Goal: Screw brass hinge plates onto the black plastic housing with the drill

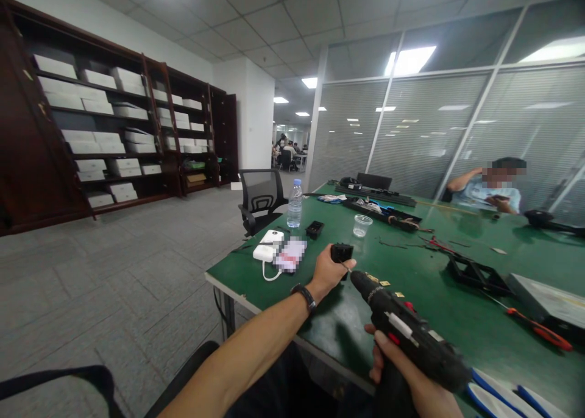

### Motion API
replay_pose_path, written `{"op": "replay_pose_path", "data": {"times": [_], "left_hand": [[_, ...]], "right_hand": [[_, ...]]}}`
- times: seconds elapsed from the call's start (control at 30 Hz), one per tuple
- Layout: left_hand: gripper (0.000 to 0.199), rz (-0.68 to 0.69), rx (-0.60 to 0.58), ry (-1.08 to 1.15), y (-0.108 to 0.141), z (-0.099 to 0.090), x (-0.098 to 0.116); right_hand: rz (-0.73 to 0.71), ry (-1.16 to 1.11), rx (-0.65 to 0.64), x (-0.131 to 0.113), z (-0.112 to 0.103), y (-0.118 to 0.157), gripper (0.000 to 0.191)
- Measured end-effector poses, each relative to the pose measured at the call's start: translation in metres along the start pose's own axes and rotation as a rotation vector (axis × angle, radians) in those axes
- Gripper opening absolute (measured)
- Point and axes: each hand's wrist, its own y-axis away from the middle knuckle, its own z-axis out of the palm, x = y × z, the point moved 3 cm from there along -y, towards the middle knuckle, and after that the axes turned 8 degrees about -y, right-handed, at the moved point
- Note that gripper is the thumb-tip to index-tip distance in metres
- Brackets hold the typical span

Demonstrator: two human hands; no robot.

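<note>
Drill (pixel 406 329), near right, right hand (pixel 411 370) gripping it, is aiming at black part (pixel 342 251), left hand (pixel 326 273) clasping it, boring or screwdriving seemingly underway, calling for steady alignment.

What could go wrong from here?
1. The drill in the right hand points at the black part, its tip close to the left hand; a slip might catch a finger.
2. No clamp is visible on the part, so it may twist under torque.
3. Small yellowish pieces lie beside the drill's front end and might get knocked about.
</note>
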Motion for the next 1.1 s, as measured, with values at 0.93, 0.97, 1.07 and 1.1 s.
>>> {"op": "replay_pose_path", "data": {"times": [0.93,0.97,1.07,1.1], "left_hand": [[0.03,-0.021,-0.054,0.018,0.002,-0.004,0.005],[0.029,-0.019,-0.055,0.015,0.002,-0.004,0.006],[0.028,-0.02,-0.061,0.003,0.003,-0.004,0.008],[0.028,-0.021,-0.064,-0.001,0.003,-0.004,0.008]], "right_hand": [[0.079,-0.11,-0.027,0.015,-0.002,-0.004,0.054],[0.079,-0.103,-0.03,0.014,-0.002,-0.004,0.053],[0.074,-0.059,-0.038,0.011,-0.001,-0.003,0.052],[0.07,-0.039,-0.037,0.009,-0.001,-0.003,0.051]]}}
